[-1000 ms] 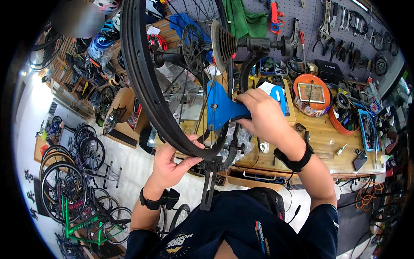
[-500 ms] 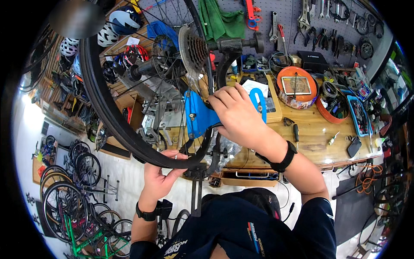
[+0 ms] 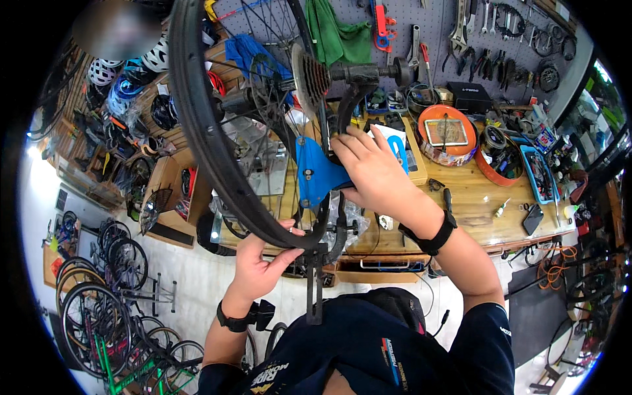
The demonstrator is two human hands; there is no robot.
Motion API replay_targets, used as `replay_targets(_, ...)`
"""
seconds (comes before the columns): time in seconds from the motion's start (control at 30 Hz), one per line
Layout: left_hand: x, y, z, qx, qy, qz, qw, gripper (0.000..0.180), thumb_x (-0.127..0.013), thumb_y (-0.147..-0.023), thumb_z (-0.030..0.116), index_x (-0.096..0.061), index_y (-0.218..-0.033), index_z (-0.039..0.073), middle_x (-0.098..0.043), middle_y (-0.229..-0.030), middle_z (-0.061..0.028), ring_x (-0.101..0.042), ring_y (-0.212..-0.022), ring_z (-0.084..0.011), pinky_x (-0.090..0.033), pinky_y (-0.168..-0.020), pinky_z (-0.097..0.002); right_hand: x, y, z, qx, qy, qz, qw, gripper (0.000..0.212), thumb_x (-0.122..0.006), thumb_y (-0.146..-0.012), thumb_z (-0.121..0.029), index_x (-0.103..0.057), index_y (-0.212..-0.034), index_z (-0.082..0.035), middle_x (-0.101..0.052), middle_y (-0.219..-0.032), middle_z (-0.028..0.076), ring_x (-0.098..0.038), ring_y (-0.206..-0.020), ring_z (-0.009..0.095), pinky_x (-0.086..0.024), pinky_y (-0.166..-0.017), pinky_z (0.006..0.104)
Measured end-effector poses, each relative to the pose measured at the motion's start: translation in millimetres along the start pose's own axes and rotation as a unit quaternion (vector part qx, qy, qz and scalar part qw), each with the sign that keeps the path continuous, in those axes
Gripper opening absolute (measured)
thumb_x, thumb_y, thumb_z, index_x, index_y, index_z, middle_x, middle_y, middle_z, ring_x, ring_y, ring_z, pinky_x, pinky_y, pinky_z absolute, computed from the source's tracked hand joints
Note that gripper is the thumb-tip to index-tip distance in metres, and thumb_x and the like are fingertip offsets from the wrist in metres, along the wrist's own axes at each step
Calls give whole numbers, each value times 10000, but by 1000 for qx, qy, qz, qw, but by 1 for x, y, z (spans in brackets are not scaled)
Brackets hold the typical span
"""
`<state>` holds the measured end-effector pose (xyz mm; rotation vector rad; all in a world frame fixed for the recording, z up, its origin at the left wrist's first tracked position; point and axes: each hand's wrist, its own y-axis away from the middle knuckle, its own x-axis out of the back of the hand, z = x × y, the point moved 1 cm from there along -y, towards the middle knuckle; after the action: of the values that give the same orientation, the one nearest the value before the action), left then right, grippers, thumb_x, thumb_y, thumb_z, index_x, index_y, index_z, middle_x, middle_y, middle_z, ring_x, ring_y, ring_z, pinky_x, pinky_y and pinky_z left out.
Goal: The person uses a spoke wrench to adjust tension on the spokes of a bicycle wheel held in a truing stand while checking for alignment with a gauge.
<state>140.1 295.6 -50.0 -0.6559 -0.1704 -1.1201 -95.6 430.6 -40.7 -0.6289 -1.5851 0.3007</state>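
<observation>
A bicycle wheel with a black rim (image 3: 207,148) stands upright in a truing stand (image 3: 362,74), with a cassette (image 3: 311,82) on its hub. My left hand (image 3: 258,266) is at the near bottom of the rim, its thumb on the near side and its fingertips on the far side. My right hand (image 3: 378,174) is closed over a blue slotted metal bracket (image 3: 319,172) on the stand, its fingers bent over the stand's black arm. The palm hides what lies under it. A dark upright slotted bar (image 3: 315,289) hangs below the rim, close to my left thumb.
Behind the stand is a wooden bench (image 3: 474,204) bearing an orange round tray (image 3: 447,135), a blue parts bin (image 3: 538,174), a screwdriver (image 3: 448,204) and a phone (image 3: 532,220). Tools hang on the pegboard (image 3: 434,20). Helmets (image 3: 125,92) and parked bicycles (image 3: 112,316) are on the left.
In the view, the wheel and stand sit farther right and the wheel looks more edge-on; the background has shifted too. My left hand has moved right with the rim; my right hand keeps its hold.
</observation>
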Motion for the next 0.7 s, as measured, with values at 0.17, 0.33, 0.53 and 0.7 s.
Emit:
replay_targets(0.17,5,-9,6,-88,-59,-37,994,452,-722,-826,-71,-555,-1244,-30,-712,-1082,-120,-667,-1022,-195,-489,-948,-325,5,5,-1,-20,-62,-18,998,662,-812,-629,-93,-578,-1243,-15,-631,-1162,132,-571,-1134,326,-429,-1025,456)
replay_targets(0.33,15,4,-7,-48,45,-28,997,545,-742,-857,41,-491,-1339,-10,-664,-1217,-157,-632,-1161,-249,-475,-1016,-392,10,21,0,-63,46,-29,996,567,-800,-686,-133,-583,-1198,-22,-642,-1092,120,-584,-1058,311,-461,-947,413)
replay_targets(0.53,50,-11,21,-147,456,52,877,868,-767,-841,251,-258,-1511,35,-535,-1388,-196,-544,-1277,-310,-424,-1083,-441,37,78,13,-151,6,24,988,703,-823,-650,-175,-535,-1264,8,-584,-1174,183,-538,-1095,370,-442,-969,454)
replay_targets(0.7,38,2,2,-17,75,-30,997,753,-817,-793,198,-445,-1422,19,-511,-1424,-193,-504,-1320,-331,-362,-1112,-428,34,117,17,-209,15,45,977,772,-819,-628,-195,-468,-1272,47,-520,-1118,208,-490,-1070,406,-416,-957,472)
